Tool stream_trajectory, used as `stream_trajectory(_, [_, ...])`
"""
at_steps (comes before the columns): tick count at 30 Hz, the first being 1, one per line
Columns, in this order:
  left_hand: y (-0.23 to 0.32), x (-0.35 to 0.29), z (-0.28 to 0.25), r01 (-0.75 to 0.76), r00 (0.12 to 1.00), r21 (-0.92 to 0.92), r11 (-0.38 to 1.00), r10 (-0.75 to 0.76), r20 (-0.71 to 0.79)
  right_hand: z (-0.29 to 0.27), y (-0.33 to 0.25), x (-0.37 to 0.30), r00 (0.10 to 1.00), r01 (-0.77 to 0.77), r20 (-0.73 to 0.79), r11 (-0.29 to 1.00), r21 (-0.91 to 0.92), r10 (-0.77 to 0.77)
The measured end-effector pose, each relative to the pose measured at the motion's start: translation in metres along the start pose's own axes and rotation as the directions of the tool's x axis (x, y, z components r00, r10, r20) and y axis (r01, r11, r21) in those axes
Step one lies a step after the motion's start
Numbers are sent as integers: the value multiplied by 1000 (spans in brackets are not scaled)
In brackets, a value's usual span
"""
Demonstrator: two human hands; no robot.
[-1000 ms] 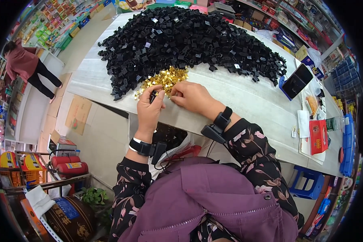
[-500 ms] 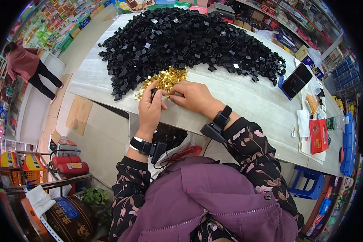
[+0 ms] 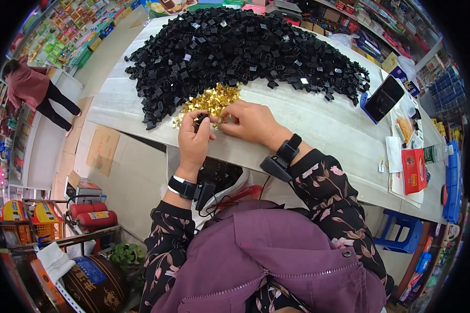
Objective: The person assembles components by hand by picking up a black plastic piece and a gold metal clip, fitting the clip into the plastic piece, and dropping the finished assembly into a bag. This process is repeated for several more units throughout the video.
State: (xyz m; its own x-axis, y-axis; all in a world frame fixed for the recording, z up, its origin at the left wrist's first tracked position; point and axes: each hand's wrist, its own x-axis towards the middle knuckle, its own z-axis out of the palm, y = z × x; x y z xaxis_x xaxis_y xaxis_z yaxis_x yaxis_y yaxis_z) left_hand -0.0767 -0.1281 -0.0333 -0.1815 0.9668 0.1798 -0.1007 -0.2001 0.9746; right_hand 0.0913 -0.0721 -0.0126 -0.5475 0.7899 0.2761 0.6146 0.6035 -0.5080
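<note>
My left hand (image 3: 194, 141) is closed on a small black plastic piece (image 3: 201, 119), pinched between thumb and fingers at the table's near edge. Close by on the right, my right hand (image 3: 249, 121) has its thumb and fingertips drawn together; whatever they hold, if anything, is too small to make out. Just beyond both hands lies a small heap of shiny gold pieces (image 3: 218, 99). Behind it a large curved pile of black plastic pieces (image 3: 230, 49) covers the far part of the table. A few pale, shiny spots show among the black ones.
On the right of the white table (image 3: 318, 122) a phone (image 3: 384, 99) leans on a blue stand, near a red packet (image 3: 414, 170) and a clear bottle (image 3: 437, 153). Below the edge hangs an open bag (image 3: 219, 175) with dark contents. A person (image 3: 34, 88) stands at shelves, far left.
The right hand has shifted slightly, its fingers lifting a little near the gold heap. The black piece in the left hand shows more clearly now. The view has tilted slightly.
</note>
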Motion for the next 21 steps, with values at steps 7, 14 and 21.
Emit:
stream_trajectory(7, [1, 1, 0, 8, 1000, 13, 1000, -8, 8, 9, 7, 1, 993, 77, -83, 997, -25, -79])
stream_trajectory(14, [0, 2, -2, 13, 999, 28, 1000, -14, 33, 3, 8, -2, 998, 22, -57, 998, 52, -19])
stream_trajectory(21, [3, 2, -2, 42, 998, 55, 998, -44, 38, 3, 7, -2, 985, 116, -127, 993, -36, -120])
